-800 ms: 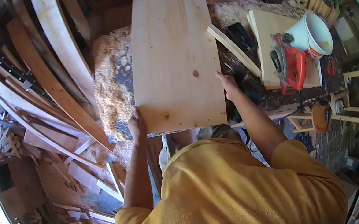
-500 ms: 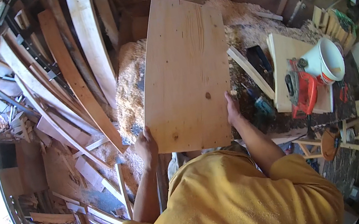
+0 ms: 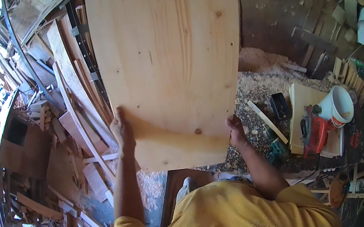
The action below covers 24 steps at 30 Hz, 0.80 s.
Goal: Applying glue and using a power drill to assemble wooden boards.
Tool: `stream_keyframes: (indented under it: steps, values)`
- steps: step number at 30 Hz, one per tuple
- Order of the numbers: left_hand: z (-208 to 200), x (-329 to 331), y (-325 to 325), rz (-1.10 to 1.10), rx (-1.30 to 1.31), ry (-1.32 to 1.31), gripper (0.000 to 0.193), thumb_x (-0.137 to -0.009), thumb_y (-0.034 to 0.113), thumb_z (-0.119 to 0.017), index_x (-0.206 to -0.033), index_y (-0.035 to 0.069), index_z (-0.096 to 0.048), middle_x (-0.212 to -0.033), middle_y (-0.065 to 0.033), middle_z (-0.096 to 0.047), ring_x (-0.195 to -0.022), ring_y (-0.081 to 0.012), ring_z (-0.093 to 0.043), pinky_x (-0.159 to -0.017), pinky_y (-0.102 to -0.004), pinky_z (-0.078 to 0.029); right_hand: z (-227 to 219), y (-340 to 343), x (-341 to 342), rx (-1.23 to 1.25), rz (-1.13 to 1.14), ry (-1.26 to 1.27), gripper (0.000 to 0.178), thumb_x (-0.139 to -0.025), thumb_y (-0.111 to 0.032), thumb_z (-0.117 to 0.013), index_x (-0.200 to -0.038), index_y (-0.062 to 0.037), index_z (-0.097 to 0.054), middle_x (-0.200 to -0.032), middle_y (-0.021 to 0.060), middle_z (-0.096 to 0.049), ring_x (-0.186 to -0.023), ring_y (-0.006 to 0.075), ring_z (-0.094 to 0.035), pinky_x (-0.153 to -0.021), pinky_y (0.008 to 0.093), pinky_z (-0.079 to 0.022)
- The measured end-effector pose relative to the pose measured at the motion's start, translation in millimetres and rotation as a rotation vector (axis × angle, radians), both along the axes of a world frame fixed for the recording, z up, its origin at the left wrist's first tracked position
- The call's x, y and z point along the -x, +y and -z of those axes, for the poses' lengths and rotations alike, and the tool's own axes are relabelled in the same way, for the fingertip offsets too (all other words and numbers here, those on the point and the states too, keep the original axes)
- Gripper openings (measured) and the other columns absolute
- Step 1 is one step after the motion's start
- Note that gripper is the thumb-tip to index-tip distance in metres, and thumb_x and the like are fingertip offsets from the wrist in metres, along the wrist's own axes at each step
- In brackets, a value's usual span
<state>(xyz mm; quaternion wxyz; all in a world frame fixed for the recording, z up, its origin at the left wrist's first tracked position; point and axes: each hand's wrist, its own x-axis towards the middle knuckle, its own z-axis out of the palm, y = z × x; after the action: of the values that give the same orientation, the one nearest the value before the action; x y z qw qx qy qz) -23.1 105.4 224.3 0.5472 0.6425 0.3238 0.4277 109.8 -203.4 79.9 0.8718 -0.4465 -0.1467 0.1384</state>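
A wide, pale wooden board with knots and small holes near its edges is held up in front of me, its far end reaching the top of the picture. My left hand grips its left edge near the lower corner, the thumb lying on the face. On the opposite edge, low down, my right hand is closed around the board. The fingers of both hands are partly hidden behind it.
A bench strewn with sawdust at the right carries a wooden strip, a black tray, a teal power tool, a red power tool and a white bucket. Long planks lean at the left; offcuts litter the floor.
The board has been lifted and tipped up, so it looks larger and nearer. Both hands have risen with it, and the right hand has closed on the edge. The view has shifted left.
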Motion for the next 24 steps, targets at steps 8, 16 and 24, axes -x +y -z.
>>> stream_keyframes:
  steps: [8, 16, 24]
  values:
    - [-48.2, -50.0, 83.1, 0.146, -0.68, 0.29, 0.061, -0.087, 0.055, -0.054, -0.086, -0.005, -0.061, -0.074, -0.0134, -0.061, -0.071, -0.0267, -0.059, -0.066, -0.0373, -0.045, -142.1, -1.1, 12.8, -0.386, -0.241, 0.084, 0.077, -0.066, -0.022, -0.072, -0.132, -0.0002, -0.039, -0.119, 0.0153, -0.055, -0.11, 0.0303, -0.055, -0.096, 0.0438, -0.045]
    - [-232.3, -85.6, -117.6, 0.968, -0.384, 0.126, 0.097, -0.081, 0.074, -0.041, -0.142, 0.0, -0.029, -0.148, -0.0226, -0.026, -0.139, -0.0307, -0.022, -0.106, -0.057, -0.025, -175.0, 41.5, 63.7, -0.1, 0.288, -0.208, 0.046, -0.065, -0.006, -0.067, -0.109, 0.0023, -0.055, -0.097, 0.009, -0.062, -0.089, 0.0191, -0.06, -0.082, 0.0332, -0.047]
    - [-296.2, -104.5, -71.0, 1.152, -0.606, 0.527, 0.065, -0.084, 0.048, -0.059, -0.125, -0.002, -0.049, -0.109, -0.0158, -0.061, -0.096, -0.022, -0.062, -0.083, -0.036, -0.049, -155.3, 94.1, 63.1, 0.43, 0.75, -0.819, 0.041, -0.065, -0.004, -0.068, -0.102, -0.0007, -0.049, -0.095, 0.0181, -0.048, -0.091, 0.0338, -0.05, -0.078, 0.0409, -0.041]
